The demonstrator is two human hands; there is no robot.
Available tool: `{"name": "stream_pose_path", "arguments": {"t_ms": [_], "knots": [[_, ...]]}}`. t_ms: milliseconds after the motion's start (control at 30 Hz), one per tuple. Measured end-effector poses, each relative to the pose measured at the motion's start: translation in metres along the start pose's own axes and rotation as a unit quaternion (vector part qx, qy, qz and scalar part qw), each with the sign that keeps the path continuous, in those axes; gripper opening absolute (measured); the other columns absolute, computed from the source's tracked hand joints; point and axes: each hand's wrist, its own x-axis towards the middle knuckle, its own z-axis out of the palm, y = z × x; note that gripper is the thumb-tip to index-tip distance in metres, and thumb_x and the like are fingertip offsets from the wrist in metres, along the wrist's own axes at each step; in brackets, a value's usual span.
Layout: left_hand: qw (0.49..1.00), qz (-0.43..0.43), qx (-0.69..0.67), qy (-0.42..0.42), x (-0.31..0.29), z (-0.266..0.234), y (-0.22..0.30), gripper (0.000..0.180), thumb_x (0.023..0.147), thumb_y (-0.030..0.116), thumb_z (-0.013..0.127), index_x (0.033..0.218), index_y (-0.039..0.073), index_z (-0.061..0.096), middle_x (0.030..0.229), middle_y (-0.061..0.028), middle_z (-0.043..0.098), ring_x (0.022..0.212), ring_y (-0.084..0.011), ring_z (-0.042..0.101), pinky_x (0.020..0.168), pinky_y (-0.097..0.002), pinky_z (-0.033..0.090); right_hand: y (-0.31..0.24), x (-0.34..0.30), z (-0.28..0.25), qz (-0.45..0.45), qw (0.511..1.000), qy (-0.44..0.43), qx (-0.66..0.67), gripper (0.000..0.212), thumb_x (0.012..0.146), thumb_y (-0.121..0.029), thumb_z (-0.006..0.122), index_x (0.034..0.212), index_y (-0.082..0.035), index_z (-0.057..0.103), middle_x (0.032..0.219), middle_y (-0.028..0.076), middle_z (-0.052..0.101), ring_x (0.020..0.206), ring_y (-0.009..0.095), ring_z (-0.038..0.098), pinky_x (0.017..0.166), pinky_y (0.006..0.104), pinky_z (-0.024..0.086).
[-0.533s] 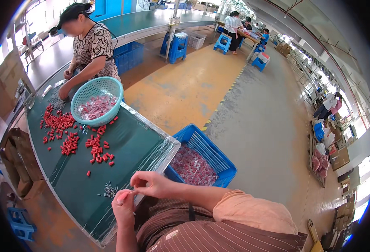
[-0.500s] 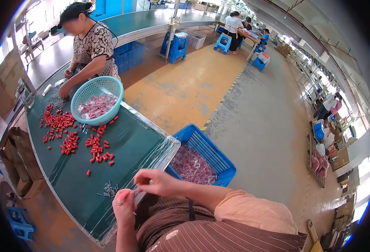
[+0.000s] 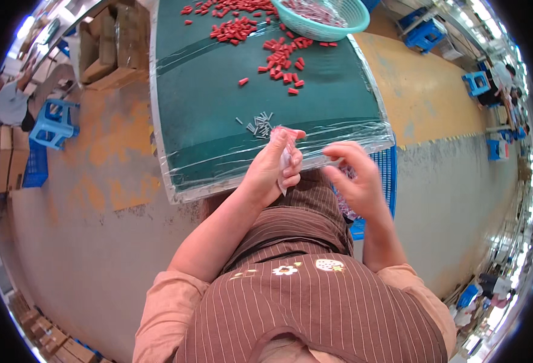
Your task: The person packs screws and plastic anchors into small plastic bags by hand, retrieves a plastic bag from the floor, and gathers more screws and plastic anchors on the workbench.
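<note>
My left hand [image 3: 267, 166] is closed around a small clear plastic bag [image 3: 285, 160], which hangs down past the fingers. Something pinkish shows at the bag's top; I cannot make out its contents. To the right, my right hand [image 3: 358, 181] is raised with thumb and forefinger apart, and no object shows in it. Just beyond the left hand, a small heap of grey metal pins [image 3: 260, 125] lies on the green table [image 3: 206, 130]. Farther off are loose red plastic caps [image 3: 278, 60], with a denser red pile [image 3: 233, 29] to their left.
A turquoise basket [image 3: 315, 29] of filled bags stands at the table's far right. Beside my right hand is a blue crate [image 3: 387, 172], partly hidden, with more bags. Clear film covers the table's near edge. Cardboard boxes [image 3: 106, 51] and a blue stool [image 3: 55, 124] are left.
The view has swung down and left; the co-worker is out of sight. My hands were close together and are now apart, the right one drawn away, the bag in the left.
</note>
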Motion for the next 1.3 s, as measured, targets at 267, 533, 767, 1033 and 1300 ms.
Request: {"name": "stream_pose_path", "arguments": {"t_ms": [267,533,767,1033,1300], "knots": [[0.985,0.139,0.072,0.065,-0.016,-0.004,0.003,0.033,0.096,0.037,0.047,0.113,0.009,0.046,0.075,0.0005,0.046,0.053,-0.0042,0.035,0.042,-0.0183,0.028,0.004,0.027,0.072,-0.103,0.992,-0.031,-0.070,0.017,0.075,-0.011,0.065,0.088,-0.001,0.061,0.099,0.015,0.060,0.097,0.032,0.055,0.083,0.0377,0.045],[0.991,0.112,0.042,0.053,-0.012,-0.015,0.001,0.020,0.097,0.028,0.048,0.099,0.009,0.050,0.073,0.0022,0.046,0.048,-0.0031,0.033,0.039,-0.0178,0.025,0.022,0.030,0.064,0.101,0.945,-0.024,0.311,0.008,0.086,-0.007,0.059,0.088,0.001,0.059,0.092,0.005,0.062,0.081,0.007,0.055,0.074,0.0228,0.045],[0.988,0.096,0.097,0.077,-0.018,-0.004,0.012,0.015,0.095,0.017,0.051,0.104,0.005,0.052,0.074,0.0017,0.046,0.048,-0.0025,0.032,0.039,-0.0168,0.025,0.030,0.035,0.040,0.157,0.930,-0.038,0.330,0.003,0.087,-0.002,0.058,0.089,-0.003,0.056,0.087,0.004,0.062,0.077,0.008,0.056,0.073,0.0216,0.045],[0.980,0.059,0.183,0.050,-0.017,-0.015,0.021,0.023,0.092,0.029,0.058,0.082,0.008,0.055,0.058,0.0075,0.033,0.047,-0.0024,0.025,0.040,-0.0175,0.021,0.024,0.038,0.033,0.138,0.948,-0.085,0.275,0.013,0.083,0.006,0.058,0.094,-0.001,0.056,0.084,0.000,0.058,0.077,0.006,0.056,0.071,0.0196,0.047],[0.941,0.138,0.296,0.092,-0.019,-0.004,0.022,0.018,0.092,0.023,0.060,0.085,0.006,0.061,0.058,0.0069,0.041,0.047,-0.0025,0.030,0.040,-0.0199,0.024,0.012,0.040,0.030,0.116,0.953,-0.099,0.261,0.026,0.082,0.003,0.057,0.107,0.001,0.056,0.083,0.000,0.058,0.077,0.005,0.055,0.070,0.0195,0.045]]}}
